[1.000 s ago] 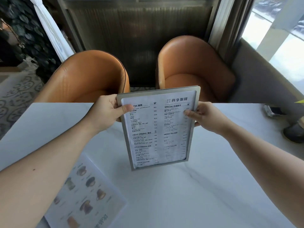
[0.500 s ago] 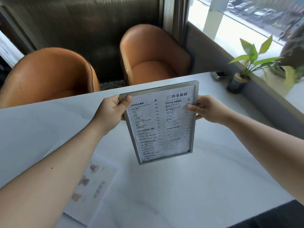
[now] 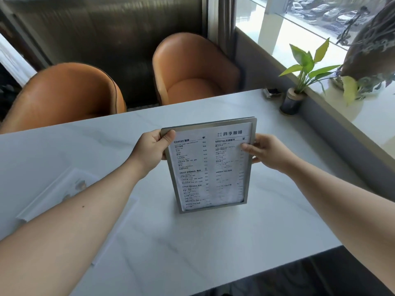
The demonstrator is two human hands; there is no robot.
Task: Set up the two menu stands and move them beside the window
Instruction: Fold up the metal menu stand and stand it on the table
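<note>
Holding a metal-framed menu stand upright over the white marble table, both hands clamp its upper side edges. Left hand is closed on the top-left corner, thumb on the front of the frame, fingers hidden behind. Right hand is closed on the right edge, thumb across the front near the printed page, other fingers behind. Stand faces the camera, slightly tilted, printed drinks list readable in part; its bottom edge sits at or just above the tabletop, cannot tell if it touches. Position is around mid-table, well apart from the window, which runs along the right side. Second menu stand lies flat on the table to the left, partly covered by the left forearm, pictures on it blurred. Near the window end of the table stands a small potted plant in a dark pot, with a small dark object just beside it, too small to identify. Two orange chairs sit across the table: one on the left, one nearer the window. Outside the glass, parked cars are visible.
</note>
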